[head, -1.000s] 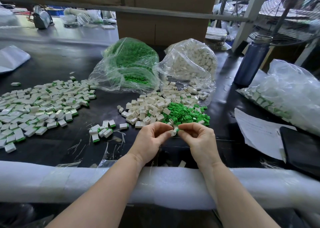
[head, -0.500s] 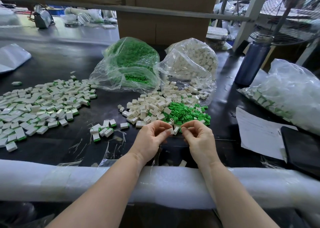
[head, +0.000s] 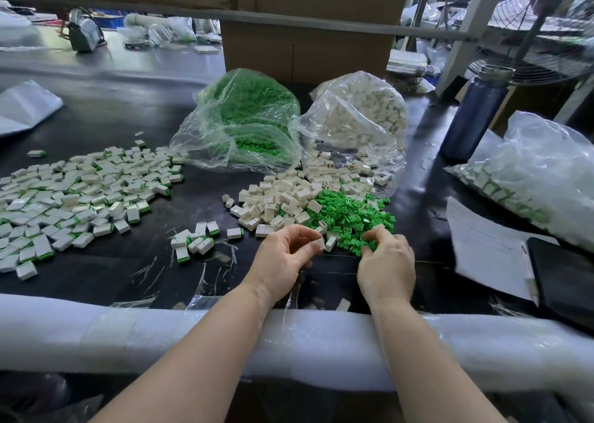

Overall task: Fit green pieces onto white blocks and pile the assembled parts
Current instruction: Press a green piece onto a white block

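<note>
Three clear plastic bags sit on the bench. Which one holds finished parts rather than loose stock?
The bag at the far right: its blocks are white with green edges. The green bag holds only green pieces, the white bag only plain white blocks.

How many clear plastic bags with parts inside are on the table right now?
3. The bag of green pieces sits back centre, the bag of white blocks directly to its right, and the bag of assembled parts lies at the far right edge. Others may lie out of view.

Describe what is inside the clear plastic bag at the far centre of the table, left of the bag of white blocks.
The clear plastic bag holds loose green pieces. Glare and folds hide how deep they lie.
</note>
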`<state>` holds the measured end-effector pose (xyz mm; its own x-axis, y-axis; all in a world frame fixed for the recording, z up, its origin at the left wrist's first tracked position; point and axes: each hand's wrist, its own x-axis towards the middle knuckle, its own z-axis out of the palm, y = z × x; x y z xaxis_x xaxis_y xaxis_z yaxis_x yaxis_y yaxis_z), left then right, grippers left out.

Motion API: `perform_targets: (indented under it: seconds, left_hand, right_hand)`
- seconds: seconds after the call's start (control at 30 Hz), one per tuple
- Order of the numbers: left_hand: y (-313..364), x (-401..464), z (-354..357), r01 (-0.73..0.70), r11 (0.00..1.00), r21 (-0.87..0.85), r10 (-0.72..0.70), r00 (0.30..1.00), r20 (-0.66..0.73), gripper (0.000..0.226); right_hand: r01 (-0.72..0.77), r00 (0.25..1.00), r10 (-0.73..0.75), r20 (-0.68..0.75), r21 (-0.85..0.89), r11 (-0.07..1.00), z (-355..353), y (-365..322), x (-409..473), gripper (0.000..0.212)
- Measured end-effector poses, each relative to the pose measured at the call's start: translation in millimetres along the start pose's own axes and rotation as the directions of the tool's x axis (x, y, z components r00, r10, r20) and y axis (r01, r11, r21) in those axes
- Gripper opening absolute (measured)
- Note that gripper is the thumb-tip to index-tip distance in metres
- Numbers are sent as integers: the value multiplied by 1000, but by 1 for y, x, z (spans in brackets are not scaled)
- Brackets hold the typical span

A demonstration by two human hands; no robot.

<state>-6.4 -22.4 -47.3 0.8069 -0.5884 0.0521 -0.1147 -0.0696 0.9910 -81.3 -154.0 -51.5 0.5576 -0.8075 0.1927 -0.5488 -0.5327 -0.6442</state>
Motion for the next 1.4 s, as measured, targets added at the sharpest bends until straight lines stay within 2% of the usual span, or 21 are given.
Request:
perform_targets:
  seconds: [0.23,0.47,0.57,0.67,0.73,0.83,0.93,1.1,1.4]
  left_hand:
    - [1,-1,1,-16,1000,8,16,1000,11,8]
    - [3,-2,1,-15,1000,14,15,1000,17,9]
    - [4,-2,1,-19,1000,19,19,1000,12,8]
    - [4,-2,1,-23,999,24,23,1000,5,6]
    - [5,-2,1,-23,1000,13,23,1000,9,6]
    - [5,-3,1,-22,1000,7,22,1000,20,9]
    - [6,-3,1,-26,1000,14,25,999,35,11]
    - [8,-5,1,-23,1000,20,22,997,71,13]
    - [9,-5,0,-16,999,48,13,997,72,12]
  right_hand:
    - [98,995,-100,-12,-84,992,2,-4,-2,24]
    - [100,995,-96,37,-155,983,2,-3,0,18]
    - [182,983,-182,-11,-28,983,1,-5,-2,14]
    - [270,960,-280,-2,282,921,-4,-8,-8,8]
    - [250,945,-319,73,468,848,-9,-9,-12,16]
    - [167,924,-343,171,626,762,-14,-11,-13,23]
    - [90,924,-317,215,684,724,-15,-11,-13,23]
    - [25,935,-261,242,687,726,-14,-10,-12,17]
    - [40,931,-259,256,635,772,-12,-9,-12,19]
